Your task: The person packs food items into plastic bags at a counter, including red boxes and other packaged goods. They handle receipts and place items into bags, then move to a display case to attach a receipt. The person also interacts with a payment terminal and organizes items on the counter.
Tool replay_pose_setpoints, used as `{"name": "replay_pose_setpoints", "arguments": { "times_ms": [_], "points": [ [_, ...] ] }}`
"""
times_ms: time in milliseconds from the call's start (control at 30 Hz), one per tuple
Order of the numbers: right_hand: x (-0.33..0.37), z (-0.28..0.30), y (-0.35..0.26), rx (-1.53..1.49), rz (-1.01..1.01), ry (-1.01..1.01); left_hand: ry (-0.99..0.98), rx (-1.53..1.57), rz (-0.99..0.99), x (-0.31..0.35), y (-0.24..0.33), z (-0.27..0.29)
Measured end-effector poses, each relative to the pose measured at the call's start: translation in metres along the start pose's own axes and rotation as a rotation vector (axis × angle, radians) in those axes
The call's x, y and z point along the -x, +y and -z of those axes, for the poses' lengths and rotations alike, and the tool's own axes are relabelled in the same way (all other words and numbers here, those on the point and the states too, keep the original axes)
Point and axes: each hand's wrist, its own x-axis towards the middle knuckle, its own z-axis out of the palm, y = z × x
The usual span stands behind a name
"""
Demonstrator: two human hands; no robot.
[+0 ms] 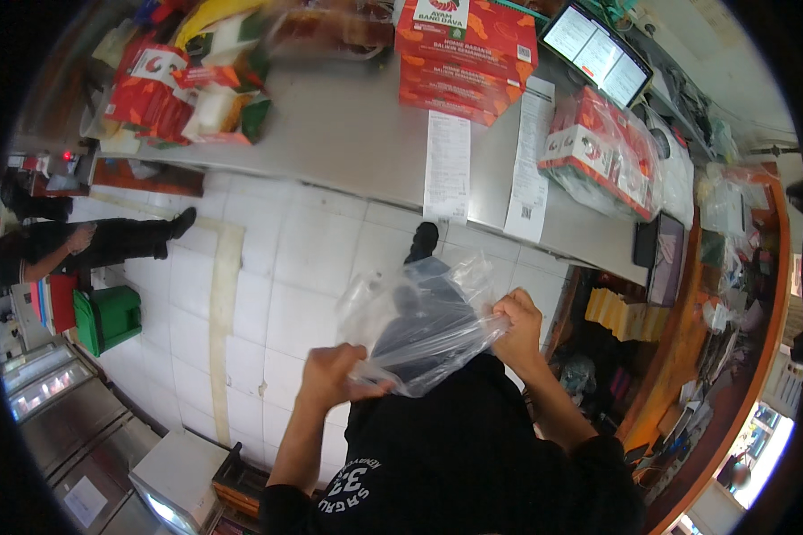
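Observation:
A clear plastic bag (pixel 428 330) is stretched between my two hands, in front of my body and above the tiled floor. My left hand (pixel 337 374) is closed on one edge of it. On the other side my right hand (pixel 515 323) pinches the opposite edge, fingers curled in. The bag is see-through and looks empty; my dark trouser leg shows through it. Both hands are short of the metal counter (pixel 348 152), where a stack of red printed food boxes (pixel 464 62) stands.
Two long paper receipts (pixel 448 165) hang over the counter's edge. Right of them sit red boxes in a clear bag (pixel 602 152) and a lit tablet (pixel 598 52). Food packs (pixel 227 116) lie at the far left. A green bin (pixel 107 318) and another person (pixel 53 254) are left.

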Motion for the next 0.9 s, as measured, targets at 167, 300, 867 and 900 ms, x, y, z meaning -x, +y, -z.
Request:
{"name": "replay_pose_setpoints", "arguments": {
  "times_ms": [167, 300, 867, 900],
  "points": [
    [-0.033, 0.006, 0.012, -1.228, -0.428, -0.866, 0.403, -0.317, 0.623, -0.062, -0.07, 0.016],
    [-0.101, 0.019, 0.029, -0.888, -0.285, -0.782, 0.363, 0.601, 0.488, -0.113, -0.099, 0.043],
    [-0.232, -0.017, 0.092, -0.428, -0.401, 0.154, -0.035, -0.053, 0.48, -0.325, -0.207, 0.061],
    [-0.241, 0.002, 0.089, -0.4, -0.544, 0.269, 0.018, 0.1, 0.428, -0.337, -0.199, 0.068]
  ]
}}
